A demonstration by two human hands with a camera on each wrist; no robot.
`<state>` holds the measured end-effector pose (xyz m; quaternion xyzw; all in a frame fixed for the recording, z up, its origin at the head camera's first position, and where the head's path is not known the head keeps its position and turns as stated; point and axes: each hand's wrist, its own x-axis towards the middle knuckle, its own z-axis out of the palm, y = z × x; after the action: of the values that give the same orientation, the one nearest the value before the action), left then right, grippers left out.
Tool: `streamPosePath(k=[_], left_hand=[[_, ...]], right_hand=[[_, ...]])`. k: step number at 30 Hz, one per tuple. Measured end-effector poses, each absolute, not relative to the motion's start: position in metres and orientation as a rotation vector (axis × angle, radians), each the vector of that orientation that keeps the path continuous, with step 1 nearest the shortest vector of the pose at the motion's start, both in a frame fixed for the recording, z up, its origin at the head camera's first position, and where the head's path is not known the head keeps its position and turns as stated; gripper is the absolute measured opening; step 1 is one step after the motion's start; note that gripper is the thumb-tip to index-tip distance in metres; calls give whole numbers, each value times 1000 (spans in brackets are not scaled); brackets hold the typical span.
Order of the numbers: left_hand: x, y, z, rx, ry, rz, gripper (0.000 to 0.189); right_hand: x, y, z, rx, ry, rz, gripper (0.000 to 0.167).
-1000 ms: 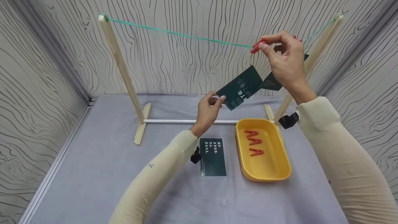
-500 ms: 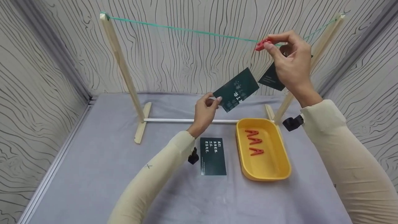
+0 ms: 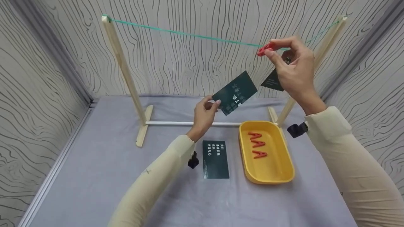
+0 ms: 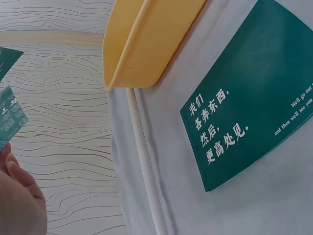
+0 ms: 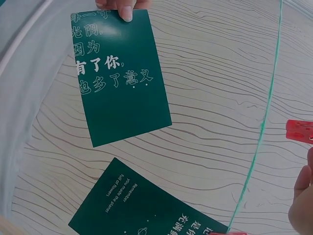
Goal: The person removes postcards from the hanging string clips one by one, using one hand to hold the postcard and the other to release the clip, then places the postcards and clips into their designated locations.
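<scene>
Fingers (image 3: 217, 102) of the left hand (image 3: 203, 118) are clamped on the near-left end of a green card (image 3: 235, 92), held below the line (image 3: 189, 34), apparently to leave its far end free. The right hand (image 3: 296, 71) pinches a red peg (image 3: 264, 50) near the line, presumably for squeezing leverage. Three more pegs (image 3: 258, 144) lie right, in the yellow tray (image 3: 271, 171).

Left sleeve (image 3: 153, 181), 7 o'clock: cream, dark X mark (image 3: 148, 171). Right sleeve (image 3: 353, 160), 4 o'clock: cream. Black wrist cameras (image 3: 297, 130).
</scene>
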<state>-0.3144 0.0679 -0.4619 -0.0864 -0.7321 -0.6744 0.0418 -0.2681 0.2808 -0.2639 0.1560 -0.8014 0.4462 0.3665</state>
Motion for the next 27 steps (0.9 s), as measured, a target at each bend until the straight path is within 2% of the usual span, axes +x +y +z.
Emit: streamPosePath(k=[10, 27], left_hand=[[-307, 65, -464, -202, -2173, -2185, 14], [-306, 54, -477, -66, -2228, -2201, 21]], right_hand=[[-263, 283, -274, 419, -2065, 1174, 32], [-245, 293, -302, 418, -2140, 1223, 32]])
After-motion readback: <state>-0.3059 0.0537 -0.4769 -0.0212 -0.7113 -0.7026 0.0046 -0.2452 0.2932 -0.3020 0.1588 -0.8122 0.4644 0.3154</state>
